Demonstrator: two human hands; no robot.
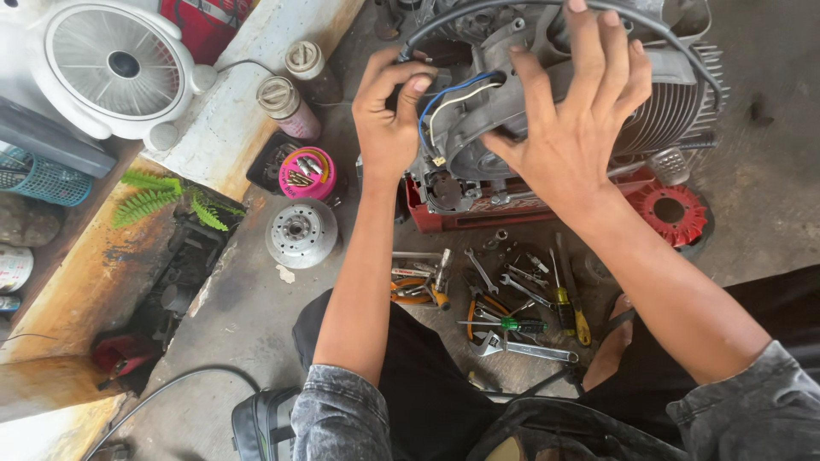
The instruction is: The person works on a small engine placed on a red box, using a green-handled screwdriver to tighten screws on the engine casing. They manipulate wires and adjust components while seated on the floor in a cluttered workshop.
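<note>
Engine (pixel 547 102), a grey metal block with cooling fins on its right end, sits on a red stand (pixel 478 213) on the concrete floor (pixel 760 196) at the top middle of the view, its long axis running left to right with the finned end pointing right. Left hand (pixel 389 111) is curled closed, pinching the black cable (pixel 512 10) where it meets the engine's left side, just above the blue and white wires (pixel 444 102) that loop down to a small plug. Right hand (pixel 576 115) is open with fingers spread, laid flat on the round engine cover, fingertips touching the cable that arches over the top. Below the stand, between the person's knees, lie wrenches (pixel 512 346), pliers (pixel 414 290) and screwdrivers (pixel 564 307) scattered close together. A silver flywheel (pixel 301 232) rests on the floor left of the forearm, with a pink tin (pixel 307 173) just above it and two spray cans (pixel 286 102) beyond. A red round part (pixel 670 212) lies at the right of the stand, and a white fan (pixel 115 64) stands at the top left
</note>
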